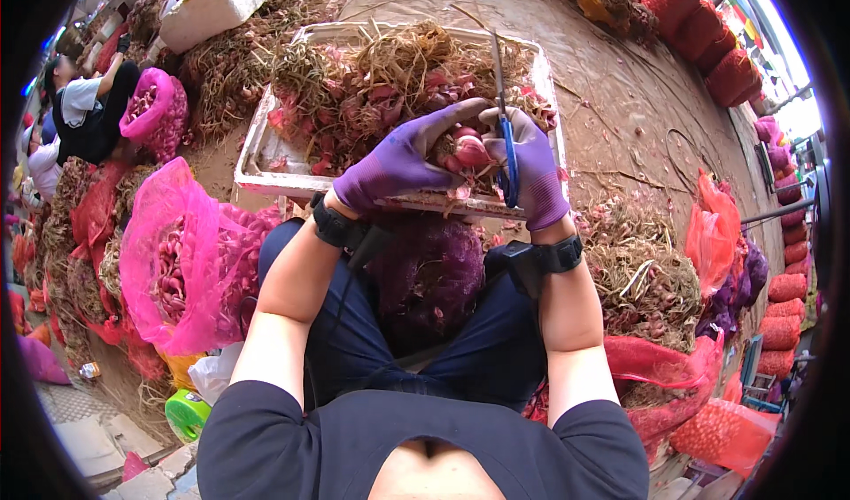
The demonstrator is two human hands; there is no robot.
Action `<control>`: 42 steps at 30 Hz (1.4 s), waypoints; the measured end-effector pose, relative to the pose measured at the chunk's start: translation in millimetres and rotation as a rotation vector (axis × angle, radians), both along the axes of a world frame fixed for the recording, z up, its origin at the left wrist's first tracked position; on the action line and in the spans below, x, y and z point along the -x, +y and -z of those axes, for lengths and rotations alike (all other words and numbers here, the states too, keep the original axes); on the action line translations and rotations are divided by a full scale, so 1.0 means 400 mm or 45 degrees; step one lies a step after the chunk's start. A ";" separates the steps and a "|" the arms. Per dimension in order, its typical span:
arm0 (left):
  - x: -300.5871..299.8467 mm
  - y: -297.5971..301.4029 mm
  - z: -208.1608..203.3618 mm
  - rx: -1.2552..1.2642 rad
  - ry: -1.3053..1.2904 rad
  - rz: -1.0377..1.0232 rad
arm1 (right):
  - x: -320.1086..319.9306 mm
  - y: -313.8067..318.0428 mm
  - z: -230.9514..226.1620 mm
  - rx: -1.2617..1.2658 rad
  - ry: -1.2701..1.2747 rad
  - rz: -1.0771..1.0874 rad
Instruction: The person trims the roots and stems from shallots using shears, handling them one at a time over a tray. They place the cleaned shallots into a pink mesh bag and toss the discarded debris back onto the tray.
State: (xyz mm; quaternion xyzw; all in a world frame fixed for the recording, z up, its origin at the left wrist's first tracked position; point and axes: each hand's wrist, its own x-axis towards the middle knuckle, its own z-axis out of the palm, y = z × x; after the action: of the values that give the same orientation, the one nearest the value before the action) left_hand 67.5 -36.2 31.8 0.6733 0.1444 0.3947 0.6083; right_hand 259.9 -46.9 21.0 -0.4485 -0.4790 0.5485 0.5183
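A: What is closest to the person?
B: A round, dark purple net bag (429, 270), between the knees. It is too dark to tell all that is in it.
A: And the hands?
B: They wear purple and grey gloves. The left hand (407, 157) has its grip curled around some shiny, pinkish-red onion-like bulbs (469, 150). They sit between both hands, over the near side of the tray.
A: What does the right hand (529, 159) have?
B: Its grip is wrapped around blue-handled metal scissors (509, 159). The blades point away from the person.
A: What is in that tray?
B: The shallow white foam tray (252, 180) is piled with dry brown stalks (416, 53) and bits of red skin.
A: What is beside the person?
B: On the left, a bright pink net bag (168, 208) with lots of small red bulbs inside. On the right, a heap of dry, stalky bulbs (642, 279) lies on the ground.
A: And far off?
B: A smaller pink net bag (159, 115), full of bulbs, near a sitting person (84, 115). A white foam box (221, 9) rests on dry stalks. At the far right, fat red net sacks (686, 18) stand in a row.
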 end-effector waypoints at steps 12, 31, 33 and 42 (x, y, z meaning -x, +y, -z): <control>0.007 0.031 0.036 0.330 0.102 -0.275 | 0.014 0.003 -0.020 -0.212 -0.110 0.343; 0.000 -0.016 -0.029 0.510 0.056 0.232 | 0.031 -0.025 -0.041 -0.160 0.060 -0.054; -0.004 -0.013 -0.018 0.516 0.000 0.320 | 0.026 -0.019 -0.033 -0.053 0.153 -0.026; 0.015 0.017 0.013 0.564 -0.014 0.114 | 0.053 -0.034 -0.061 -0.303 -0.095 0.093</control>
State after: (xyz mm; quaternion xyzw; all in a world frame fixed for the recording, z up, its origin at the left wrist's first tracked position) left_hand 61.5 -29.5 26.5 0.5268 0.1942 0.3299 0.7589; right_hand 238.7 -60.4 45.2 -0.4211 -0.5431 0.4515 0.5691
